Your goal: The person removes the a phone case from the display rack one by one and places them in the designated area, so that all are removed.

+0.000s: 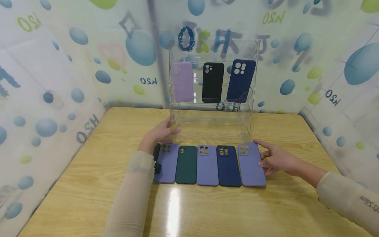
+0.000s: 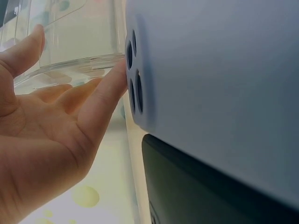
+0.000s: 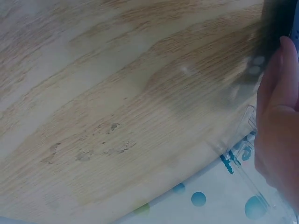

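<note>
A row of phone cases lies on the table: at its right end a lavender phone case (image 1: 253, 169), then a navy one (image 1: 229, 169), another lavender one (image 1: 208, 169), a dark green one (image 1: 186, 168) and a purple-blue one (image 1: 167, 166). My right hand (image 1: 278, 159) grips the right-end case, thumb on its side edge and index finger at its top corner. Beside the lower left of a clear acrylic stand (image 1: 211, 135), my left hand (image 1: 160, 133) has its thumb spread from the fingers (image 2: 105, 95). Its contact with the stand is unclear.
On the stand's upper tier lean a lilac case (image 1: 182, 82), a black case (image 1: 212, 84) and a navy case (image 1: 240, 82). Another dark case (image 1: 156, 154) is partly hidden by my left wrist. Patterned sheeting (image 1: 139, 75) surrounds the wooden table (image 1: 207, 210).
</note>
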`<state>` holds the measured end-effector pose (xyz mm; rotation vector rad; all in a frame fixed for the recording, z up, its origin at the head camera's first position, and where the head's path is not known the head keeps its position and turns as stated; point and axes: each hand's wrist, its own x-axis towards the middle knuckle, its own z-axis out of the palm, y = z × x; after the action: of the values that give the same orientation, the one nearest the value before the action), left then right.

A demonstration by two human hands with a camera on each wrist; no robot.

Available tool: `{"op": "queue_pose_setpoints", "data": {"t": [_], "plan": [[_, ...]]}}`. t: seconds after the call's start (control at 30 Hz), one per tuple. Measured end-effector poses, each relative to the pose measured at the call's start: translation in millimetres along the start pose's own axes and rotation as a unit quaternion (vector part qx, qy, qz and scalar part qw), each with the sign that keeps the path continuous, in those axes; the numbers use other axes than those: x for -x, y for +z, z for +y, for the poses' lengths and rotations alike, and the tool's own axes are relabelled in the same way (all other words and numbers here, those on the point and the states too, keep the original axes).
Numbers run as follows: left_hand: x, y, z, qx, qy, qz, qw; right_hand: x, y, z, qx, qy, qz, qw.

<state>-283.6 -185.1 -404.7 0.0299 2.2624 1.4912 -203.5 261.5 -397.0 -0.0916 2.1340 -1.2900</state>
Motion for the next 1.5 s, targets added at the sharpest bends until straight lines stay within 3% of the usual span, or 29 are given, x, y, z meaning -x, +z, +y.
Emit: {"op": "queue_pose_setpoints", "data": {"t": [0.47,0.77,1.13,1.33,1.5], "plan": [[1.1,0.7,2.8,0.001,-0.004,0.0,1.0,-1.2,3.9,3.6,0.0,0.012,-0.006,1.0],[1.1,0.6,2.3,0.003,-0.001,0.0,1.0,1.9,9.2,1.8,0.056,0.007,0.029,0.998],[0.8,1.5,0.8,0.008,-0.006,0.001,0.9999,1.8,13.2,-0.5,0.091,0.011,0.036,0.995],[0.7,1.7,1.2,0.009,-0.006,-0.001,0.9999,-0.2,11.7,-5.7,0.165,-0.001,0.043,0.985],[-2.3,1.6,0.4,0.014,-0.009,-0.006,0.9998,-1.0,8.0,-17.5,0.243,-0.046,0.051,0.968]]}}
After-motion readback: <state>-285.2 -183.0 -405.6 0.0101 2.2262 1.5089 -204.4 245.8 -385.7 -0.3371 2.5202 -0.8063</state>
